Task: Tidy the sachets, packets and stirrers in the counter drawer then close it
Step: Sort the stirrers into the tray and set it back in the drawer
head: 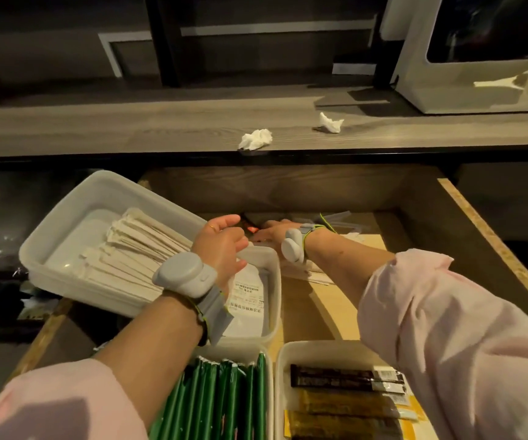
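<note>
Drawer [491,236] stands pulled out under the counter [129,125], and both arms reach into it. The left hand [221,246] curls round the far right corner of the stirrer tub [65,223], fingers over the rim and thumb beneath. The tub sits tilted, its left end hanging past the drawer's left side. Paper-wrapped stirrers [135,249] lie fanned across it, with a printed label [246,296] at its near end.

The right hand [275,233] is stretched to the drawer's back wall, touching or just beside a red packet [251,230]. The left hand and the shadow there hide its fingertips, so I cannot tell whether it pinches anything. Loose papers [345,227] lie behind its wrist.

Nearer the person, two more tubs stand side by side, one of green sachets [224,401] and one of brown sachets [335,404].

Two crumpled tissues [255,139] [331,122] lie on the counter, and a white appliance [415,74] stands at its right.
</note>
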`<state>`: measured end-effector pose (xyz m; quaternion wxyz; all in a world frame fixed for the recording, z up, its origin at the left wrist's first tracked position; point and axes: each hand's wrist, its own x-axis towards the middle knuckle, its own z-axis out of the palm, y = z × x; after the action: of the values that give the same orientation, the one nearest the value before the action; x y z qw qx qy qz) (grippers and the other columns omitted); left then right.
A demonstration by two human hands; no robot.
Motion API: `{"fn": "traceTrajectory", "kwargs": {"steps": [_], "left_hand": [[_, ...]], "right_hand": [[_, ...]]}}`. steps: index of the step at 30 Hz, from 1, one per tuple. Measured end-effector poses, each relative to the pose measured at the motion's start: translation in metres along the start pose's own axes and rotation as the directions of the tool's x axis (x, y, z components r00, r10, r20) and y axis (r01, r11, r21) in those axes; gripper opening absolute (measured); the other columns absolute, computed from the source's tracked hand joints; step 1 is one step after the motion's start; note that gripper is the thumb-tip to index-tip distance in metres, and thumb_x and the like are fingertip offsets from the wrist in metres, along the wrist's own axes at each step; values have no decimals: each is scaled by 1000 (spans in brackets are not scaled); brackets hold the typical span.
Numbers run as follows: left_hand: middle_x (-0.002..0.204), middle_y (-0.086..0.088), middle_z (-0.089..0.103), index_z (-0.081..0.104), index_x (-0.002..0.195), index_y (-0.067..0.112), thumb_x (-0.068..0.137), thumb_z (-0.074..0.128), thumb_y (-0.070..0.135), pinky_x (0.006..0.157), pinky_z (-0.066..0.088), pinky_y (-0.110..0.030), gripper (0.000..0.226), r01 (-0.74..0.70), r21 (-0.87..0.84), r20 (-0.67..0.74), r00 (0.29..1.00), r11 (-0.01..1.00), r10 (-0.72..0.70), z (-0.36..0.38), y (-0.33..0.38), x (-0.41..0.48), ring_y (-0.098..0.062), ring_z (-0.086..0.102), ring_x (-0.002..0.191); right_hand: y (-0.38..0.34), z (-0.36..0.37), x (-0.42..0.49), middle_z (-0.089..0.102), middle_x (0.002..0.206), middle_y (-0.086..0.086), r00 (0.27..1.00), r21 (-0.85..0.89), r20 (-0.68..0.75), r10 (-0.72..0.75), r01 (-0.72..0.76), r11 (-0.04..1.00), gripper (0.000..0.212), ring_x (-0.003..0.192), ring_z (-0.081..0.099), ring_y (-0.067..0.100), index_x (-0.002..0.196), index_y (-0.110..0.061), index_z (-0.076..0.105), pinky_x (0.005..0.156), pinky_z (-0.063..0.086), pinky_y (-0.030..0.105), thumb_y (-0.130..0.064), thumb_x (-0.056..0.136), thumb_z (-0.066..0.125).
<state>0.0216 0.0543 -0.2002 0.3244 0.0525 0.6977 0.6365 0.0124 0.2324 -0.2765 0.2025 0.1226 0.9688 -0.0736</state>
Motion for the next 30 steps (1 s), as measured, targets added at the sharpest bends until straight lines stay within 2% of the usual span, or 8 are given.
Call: {"fn": "traceTrajectory", "kwargs": {"steps": [2, 6, 11, 16, 19, 22, 25, 30], "left_hand": [[127, -10, 58, 50, 124, 18, 93, 46, 3, 106, 41, -46, 35, -12, 29, -3, 1000, 999, 12, 3, 0, -3, -27, 54, 121], [117, -3, 56, 54, 108, 25, 95, 47, 8, 95, 50, -41, 22, 2, 28, -35, 999, 1000, -1, 5, 4, -2, -20, 57, 107], [114, -3, 58, 56, 111, 22, 95, 47, 10, 92, 47, -40, 22, 28, 26, 33, 999, 999, -29, 11, 1, -11, -19, 57, 101], [111, -4, 59, 58, 90, 25, 94, 49, 12, 78, 48, -34, 16, 35, 53, 132, 990, 998, -41, 18, 1, -22, -15, 60, 88], [108, -3, 60, 57, 88, 26, 94, 48, 14, 91, 47, -40, 16, 9, 92, 144, 989, 996, -22, 22, -2, -28, -19, 59, 95], [109, -4, 62, 57, 85, 27, 93, 49, 15, 99, 46, -44, 16, 3, 99, 149, 989, 995, -18, 23, -2, -33, -18, 61, 93], [112, -5, 63, 58, 86, 27, 94, 49, 16, 100, 47, -45, 16, -4, 99, 154, 988, 995, -11, 22, -1, -35, -20, 61, 99], [116, -6, 63, 57, 86, 27, 94, 48, 15, 100, 47, -46, 17, -32, 122, 152, 988, 992, 13, 22, -3, -36, -22, 62, 104]], "right_hand": [[-1, 0, -10, 38, 143, 8, 999, 27, -31, -22, 23, 999, 44, 135, 32, 38, 136, -36, 44, 111, 31, 49, -45, 93, 47], [4, 17, -32, 50, 116, 10, 991, 31, -132, 13, -9, 999, 31, 117, 52, 35, 121, -25, 59, 86, 42, 34, -34, 91, 55], [18, 41, -70, 63, 107, 10, 970, 121, -187, 152, -131, 984, 23, 91, 62, 30, 114, -23, 51, 79, 52, 35, -26, 91, 52], [26, 55, -99, 65, 112, 13, 956, 324, -169, 241, -177, 929, 50, 94, 64, 32, 126, -25, 35, 86, 55, 44, -31, 86, 64], [28, 55, -105, 61, 128, 7, 947, 386, -138, 291, -219, 896, 72, 106, 63, 30, 140, -32, 24, 91, 53, 41, -37, 83, 67], [28, 51, -106, 56, 134, 7, 951, 305, -63, 303, -271, 913, 70, 113, 59, 30, 142, -28, 29, 92, 48, 38, -26, 83, 66], [19, 45, -113, 62, 117, 14, 957, 167, -1, 289, -285, 944, 46, 101, 61, 32, 128, -16, 45, 83, 49, 37, -17, 84, 59], [-2, 51, -113, 63, 115, 17, 941, 52, -57, 334, -332, 942, 30, 103, 61, 33, 122, -8, 52, 79, 45, 34, -19, 96, 44]]}}
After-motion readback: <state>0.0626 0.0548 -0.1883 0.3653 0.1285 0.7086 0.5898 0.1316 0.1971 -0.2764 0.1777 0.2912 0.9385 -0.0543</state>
